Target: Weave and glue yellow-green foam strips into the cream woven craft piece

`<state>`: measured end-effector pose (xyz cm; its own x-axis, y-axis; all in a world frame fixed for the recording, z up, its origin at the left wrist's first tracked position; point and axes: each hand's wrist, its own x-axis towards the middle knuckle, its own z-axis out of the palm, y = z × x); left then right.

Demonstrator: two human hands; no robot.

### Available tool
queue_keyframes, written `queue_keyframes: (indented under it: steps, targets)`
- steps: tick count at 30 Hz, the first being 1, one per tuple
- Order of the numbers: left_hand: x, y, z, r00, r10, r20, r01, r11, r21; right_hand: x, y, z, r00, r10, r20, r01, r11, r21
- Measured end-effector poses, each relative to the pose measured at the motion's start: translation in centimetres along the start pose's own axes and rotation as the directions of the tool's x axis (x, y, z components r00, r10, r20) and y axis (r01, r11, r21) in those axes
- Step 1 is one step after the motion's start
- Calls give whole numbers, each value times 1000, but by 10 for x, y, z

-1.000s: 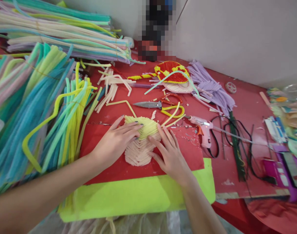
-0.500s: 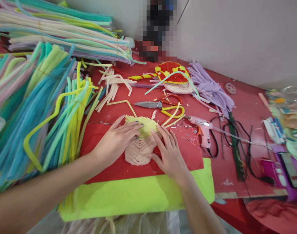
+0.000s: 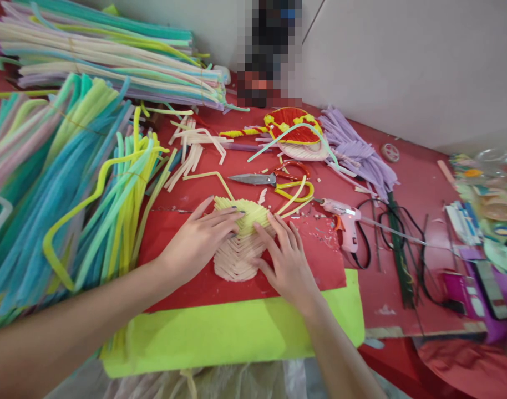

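A rounded panel of pipe cleaners (image 3: 237,260), pale yellow at the far end and cream at the near end, lies flat on a red sheet (image 3: 174,293). Its strips meet in a V pattern. My left hand (image 3: 206,233) rests on the panel's left side with fingers stretched out. On the right edge lies my right hand (image 3: 284,255), fingers spread and palm down. Both hands press on the surface without gripping it. Just beyond are scissors (image 3: 274,180) with one red and one yellow handle loop. Loose pale yellow pipe cleaners (image 3: 295,202) lie beside them.
Pipe-cleaner bundles (image 3: 70,183) crowd the left, with another stack (image 3: 124,61) behind. A pink glue gun (image 3: 347,221) and its black cord lie to the right. A red-and-yellow fan-shaped piece (image 3: 293,124) and purple pipe cleaners (image 3: 361,149) sit at the back. A lime-green board (image 3: 220,338) lies in front.
My right fingers have shifted slightly to the left over the panel. The left hand stays in place, and the camera view has moved a little.
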<state>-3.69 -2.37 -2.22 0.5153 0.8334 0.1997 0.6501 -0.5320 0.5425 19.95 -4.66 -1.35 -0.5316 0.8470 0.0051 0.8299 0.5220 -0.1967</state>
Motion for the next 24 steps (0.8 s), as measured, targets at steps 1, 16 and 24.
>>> queue_keyframes:
  steps: [1,16,24]
  targets:
    - [0,0,0,1000,-1,-2,1,1000,0,0,0,1,1000,0,0,0,1000,-2]
    - [-1,-2,2,1000,-4,-6,4,1000,-13,-2,0,4,1000,-16,5,16,1000,-1]
    - [0,-2,2,1000,2,-9,-2,1000,-17,-2,-1,3,1000,-12,5,12,1000,5]
